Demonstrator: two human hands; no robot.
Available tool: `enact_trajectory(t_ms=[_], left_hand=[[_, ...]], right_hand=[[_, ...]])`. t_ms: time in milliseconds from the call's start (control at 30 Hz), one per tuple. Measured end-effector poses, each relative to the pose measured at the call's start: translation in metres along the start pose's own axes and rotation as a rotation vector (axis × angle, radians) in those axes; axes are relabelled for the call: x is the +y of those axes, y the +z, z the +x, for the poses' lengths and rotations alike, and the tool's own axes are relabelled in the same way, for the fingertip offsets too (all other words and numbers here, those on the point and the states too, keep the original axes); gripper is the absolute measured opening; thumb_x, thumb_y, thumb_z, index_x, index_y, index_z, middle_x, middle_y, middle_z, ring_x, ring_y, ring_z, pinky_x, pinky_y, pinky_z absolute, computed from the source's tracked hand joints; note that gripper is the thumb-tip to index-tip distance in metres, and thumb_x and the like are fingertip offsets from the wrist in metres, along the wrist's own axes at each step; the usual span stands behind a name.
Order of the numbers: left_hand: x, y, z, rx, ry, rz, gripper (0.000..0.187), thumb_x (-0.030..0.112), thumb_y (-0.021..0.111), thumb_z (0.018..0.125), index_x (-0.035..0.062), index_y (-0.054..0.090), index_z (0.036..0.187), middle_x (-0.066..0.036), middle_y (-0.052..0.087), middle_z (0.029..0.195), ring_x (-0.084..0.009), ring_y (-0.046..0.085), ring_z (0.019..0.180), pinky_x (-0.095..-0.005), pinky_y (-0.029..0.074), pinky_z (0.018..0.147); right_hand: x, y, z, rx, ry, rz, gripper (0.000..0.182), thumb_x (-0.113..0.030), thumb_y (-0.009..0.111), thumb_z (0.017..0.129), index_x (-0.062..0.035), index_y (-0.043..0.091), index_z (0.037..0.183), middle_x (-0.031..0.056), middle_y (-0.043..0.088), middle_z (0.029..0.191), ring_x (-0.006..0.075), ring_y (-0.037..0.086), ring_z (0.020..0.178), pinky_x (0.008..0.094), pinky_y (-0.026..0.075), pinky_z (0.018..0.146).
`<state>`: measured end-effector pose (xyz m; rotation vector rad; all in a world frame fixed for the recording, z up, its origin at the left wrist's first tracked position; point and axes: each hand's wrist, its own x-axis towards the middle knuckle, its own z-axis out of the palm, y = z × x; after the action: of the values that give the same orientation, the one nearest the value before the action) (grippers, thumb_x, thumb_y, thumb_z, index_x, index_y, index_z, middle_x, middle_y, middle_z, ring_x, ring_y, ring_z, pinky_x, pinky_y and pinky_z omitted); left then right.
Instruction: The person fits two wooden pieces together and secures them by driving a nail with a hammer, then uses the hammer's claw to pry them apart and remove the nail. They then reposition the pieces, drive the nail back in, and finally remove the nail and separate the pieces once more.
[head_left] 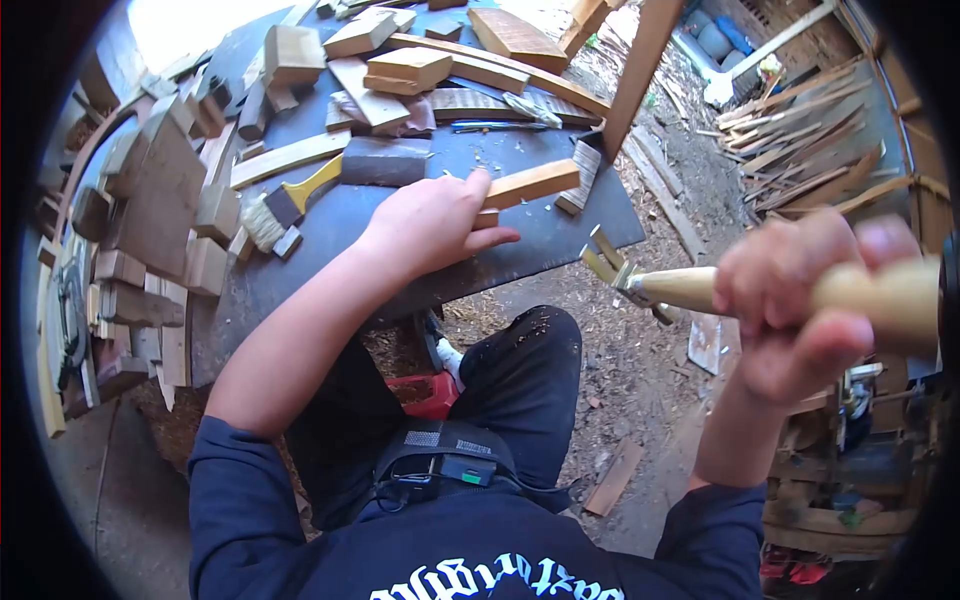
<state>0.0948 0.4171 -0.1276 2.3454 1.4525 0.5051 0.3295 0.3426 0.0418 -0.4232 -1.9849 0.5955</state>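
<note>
My left hand (425, 222) is closed around a short, squared wooden strip (535, 185) at the near edge of the dark work table (545, 240). The strip's pale end sticks out past my fingers to the right. Off the table to the right, my right hand (790, 290) is raised and slightly blurred, wrapped round the thick, pale handle of a wooden-handled tool (680, 287). Its forked, brass-coloured head points left toward the table corner; I cannot make out its exact kind. Beyond my left hand lies a paintbrush (300, 195) with a yellow handle and pale bristles.
Several wood offcuts (405, 70) crowd the far table, and more wooden blocks (150, 210) are stacked at the left. An upright post (640, 75) rises by the far right corner. Thin wood strips (800, 140) lie piled at right, above a shaving-strewn floor (640, 400).
</note>
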Motion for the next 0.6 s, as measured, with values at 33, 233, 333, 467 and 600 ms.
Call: enact_trajectory(t_ms=[33,233,333,467,600], left_hand=[[-0.002,-0.001,-0.002,0.006,-0.014,-0.015,0.069,0.066,0.064,0.091,-0.0005,0.056,0.109,-0.025,0.071,0.089,-0.0437,0.071,0.088,-0.0521,0.058,0.077],[-0.018,-0.018,-0.019,-0.034,0.007,-0.087,0.081,0.075,0.075,0.075,-0.001,0.074,0.104,-0.023,0.074,0.097,-0.0395,0.074,0.093,-0.0478,0.061,0.082],[-0.037,-0.002,-0.016,0.064,0.11,-0.149,0.08,0.073,0.083,0.065,-0.0006,0.078,0.097,-0.02,0.076,0.098,-0.036,0.075,0.093,-0.0455,0.061,0.083],[-0.05,-0.002,-0.005,0.104,0.195,-0.11,0.077,0.069,0.087,0.063,0.0002,0.078,0.097,-0.017,0.077,0.097,-0.0328,0.076,0.093,-0.0438,0.061,0.082],[-0.051,-0.024,-0.007,0.008,0.154,-0.034,0.072,0.066,0.089,0.06,0.0032,0.079,0.093,-0.014,0.077,0.094,-0.0312,0.076,0.092,-0.0426,0.061,0.08]], right_hand=[[0.004,0.016,0.013,-0.017,0.053,-0.01,0.054,-0.049,0.064,0.101,-0.0115,0.036,0.129,0.0004,0.043,0.074,0.0085,0.037,0.047,0.0266,0.04,0.042],[0.042,0.081,0.063,-0.278,0.071,0.008,0.04,-0.027,0.078,0.095,-0.003,0.05,0.111,0.003,0.054,0.073,0.0083,0.049,0.057,0.0241,0.039,0.05],[0.053,0.109,0.09,-0.45,-0.089,-0.154,0.033,-0.02,0.084,0.089,-0.0025,0.057,0.098,0.0026,0.059,0.078,0.009,0.057,0.066,0.0229,0.044,0.058],[0.056,0.13,0.092,-0.541,0.006,-0.127,0.031,-0.017,0.086,0.087,-0.0031,0.058,0.092,0.0016,0.06,0.078,0.0084,0.058,0.068,0.0226,0.045,0.06],[0.06,0.132,0.089,-0.547,0.113,-0.11,0.032,-0.019,0.086,0.088,-0.0038,0.058,0.091,0.0019,0.06,0.073,0.0068,0.056,0.06,0.0219,0.043,0.054]])
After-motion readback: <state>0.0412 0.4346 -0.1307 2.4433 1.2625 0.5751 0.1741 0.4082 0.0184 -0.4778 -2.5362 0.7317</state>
